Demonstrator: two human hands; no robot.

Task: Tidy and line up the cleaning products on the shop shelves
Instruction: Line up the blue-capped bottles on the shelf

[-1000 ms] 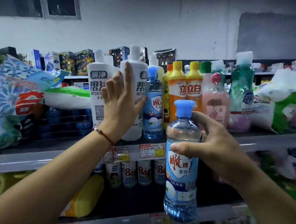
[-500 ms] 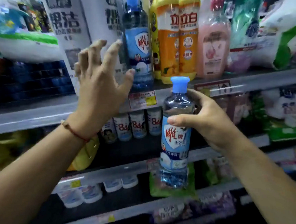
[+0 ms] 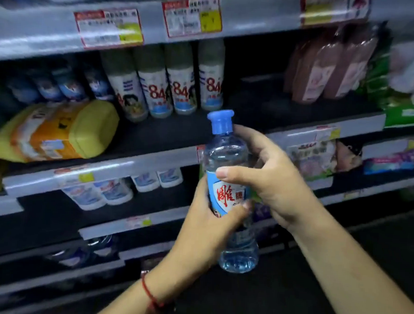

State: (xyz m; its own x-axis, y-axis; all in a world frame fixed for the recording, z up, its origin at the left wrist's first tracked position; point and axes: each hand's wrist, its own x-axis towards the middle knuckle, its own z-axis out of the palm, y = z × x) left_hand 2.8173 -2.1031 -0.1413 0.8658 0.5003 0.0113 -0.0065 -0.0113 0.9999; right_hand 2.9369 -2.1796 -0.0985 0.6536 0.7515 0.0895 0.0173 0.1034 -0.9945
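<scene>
Clear blue-capped bottle (image 3: 231,202): white shield on its blue label carries the large red character 雕. White bottles (image 3: 181,87) on the shelf behind: red numerals "84" on each. Shelf-edge price tags (image 3: 191,17): print too blurred to read, possibly prices.

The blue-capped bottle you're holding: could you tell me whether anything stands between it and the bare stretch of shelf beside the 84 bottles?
Nothing visible does. Both hands hold the blue-capped bottle in front of the bare shelf right of the 84 bottles.
</scene>
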